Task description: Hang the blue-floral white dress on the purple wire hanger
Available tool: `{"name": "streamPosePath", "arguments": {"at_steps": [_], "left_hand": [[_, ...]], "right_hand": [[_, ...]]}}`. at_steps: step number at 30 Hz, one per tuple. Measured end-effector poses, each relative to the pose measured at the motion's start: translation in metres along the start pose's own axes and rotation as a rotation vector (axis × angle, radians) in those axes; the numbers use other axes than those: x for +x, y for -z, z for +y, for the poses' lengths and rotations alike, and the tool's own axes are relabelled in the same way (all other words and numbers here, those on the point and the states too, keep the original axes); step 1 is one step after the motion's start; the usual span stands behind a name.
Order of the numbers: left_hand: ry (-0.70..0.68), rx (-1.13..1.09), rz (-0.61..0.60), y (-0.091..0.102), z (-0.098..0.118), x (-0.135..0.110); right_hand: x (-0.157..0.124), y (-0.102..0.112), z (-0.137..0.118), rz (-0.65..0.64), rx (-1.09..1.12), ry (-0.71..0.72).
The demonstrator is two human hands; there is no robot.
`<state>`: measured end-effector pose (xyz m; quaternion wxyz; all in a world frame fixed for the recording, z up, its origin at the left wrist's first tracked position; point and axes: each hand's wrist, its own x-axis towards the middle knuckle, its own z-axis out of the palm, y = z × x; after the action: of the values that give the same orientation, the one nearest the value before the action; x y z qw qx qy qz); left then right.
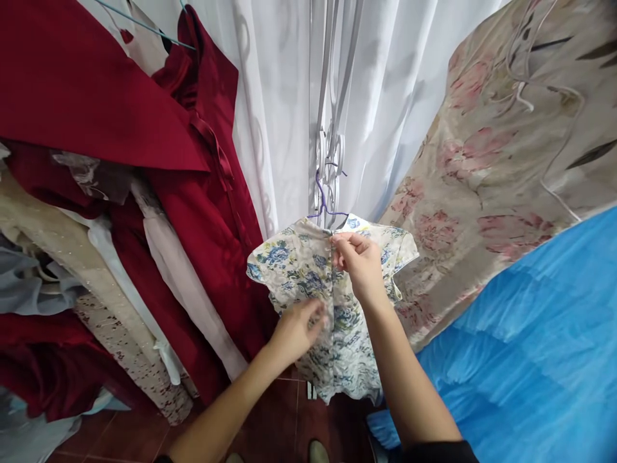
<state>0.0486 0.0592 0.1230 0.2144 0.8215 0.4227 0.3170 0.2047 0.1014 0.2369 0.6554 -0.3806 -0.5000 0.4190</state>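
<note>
A short white top (354, 347) with blue flowers and cap sleeves hangs on a purple hanger (324, 199). A seam or opening runs down its middle from the neckline. At the upper end of that line, my right hand (359, 260) is closed in a pinch on the fabric edge; any small part between the fingertips is hidden. My left hand (301, 328) is lower, in front of the left half of the top, with its fingers bent and smeared by motion. Whether it grips the cloth cannot be made out.
Dark red garments (193, 161) and several pale ones hang at the left. White curtains (284, 96) cover the back, with white hooks (341, 151) behind the hanger. A beige floral dress (463, 167) and blue tulle (544, 334) fill the right. Reddish tiles (270, 418) lie below.
</note>
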Motion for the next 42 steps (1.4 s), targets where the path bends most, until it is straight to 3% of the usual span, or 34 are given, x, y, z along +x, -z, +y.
{"name": "streamPosePath", "arguments": {"at_steps": [2, 3, 6, 8, 10, 13, 15, 17, 19, 21, 23, 25, 27, 30, 32, 35, 39, 42], "left_hand": [[-0.091, -0.083, 0.288, 0.038, 0.01, 0.027], [-0.159, -0.088, 0.375, 0.055, 0.017, 0.042], [-0.324, -0.006, 0.398, 0.087, 0.038, 0.084], [-0.397, 0.057, 0.391, 0.096, 0.048, 0.102], [-0.425, 0.067, 0.459, 0.102, 0.049, 0.11], [-0.322, -0.054, 0.755, 0.12, 0.021, 0.108], [-0.139, -0.24, 0.992, 0.135, -0.017, 0.104], [0.093, -0.5, 1.095, 0.142, -0.06, 0.097], [0.189, -0.582, 1.025, 0.13, -0.092, 0.086], [0.219, -0.615, 0.925, 0.098, -0.102, 0.071], [0.238, -0.655, 0.861, 0.055, -0.09, 0.054], [0.247, -0.699, 0.806, 0.014, -0.064, 0.041], [0.219, -0.767, 0.697, -0.013, -0.032, 0.035], [0.066, -0.686, 0.461, -0.023, 0.005, 0.037], [-0.03, -0.583, 0.304, -0.023, 0.015, 0.039], [-0.021, -0.622, 0.017, -0.035, 0.011, 0.03], [0.082, -0.67, -0.377, -0.065, -0.008, 0.0], [0.08, -0.405, -0.391, -0.065, -0.017, -0.012]], "right_hand": [[-0.006, -0.001, 0.001, -0.011, -0.045, 0.005], [-0.008, -0.001, -0.001, -0.016, -0.071, 0.019], [-0.006, -0.004, -0.001, -0.021, -0.144, 0.082], [-0.002, -0.005, 0.007, 0.01, -0.216, 0.113], [0.0, -0.004, 0.023, 0.068, -0.332, 0.115], [-0.005, -0.001, 0.051, 0.073, -0.448, 0.058], [-0.015, -0.002, 0.064, 0.021, -0.44, 0.019], [-0.027, -0.004, 0.068, -0.037, -0.421, -0.003], [-0.037, -0.005, 0.069, -0.088, -0.418, -0.018], [-0.044, -0.002, 0.07, -0.124, -0.441, -0.029], [-0.048, 0.007, 0.075, -0.147, -0.52, -0.037], [-0.051, 0.019, 0.083, -0.19, -0.603, -0.027], [-0.056, 0.03, 0.093, -0.311, -0.598, 0.009], [-0.067, 0.041, 0.104, -0.514, -0.419, -0.026], [-0.074, 0.049, 0.104, -0.519, -0.312, -0.123], [-0.081, 0.071, 0.088, -0.509, -0.249, -0.194], [-0.073, 0.121, 0.042, -0.643, -0.302, -0.231], [-0.047, 0.167, 0.002, -0.525, -0.443, -0.148]]}}
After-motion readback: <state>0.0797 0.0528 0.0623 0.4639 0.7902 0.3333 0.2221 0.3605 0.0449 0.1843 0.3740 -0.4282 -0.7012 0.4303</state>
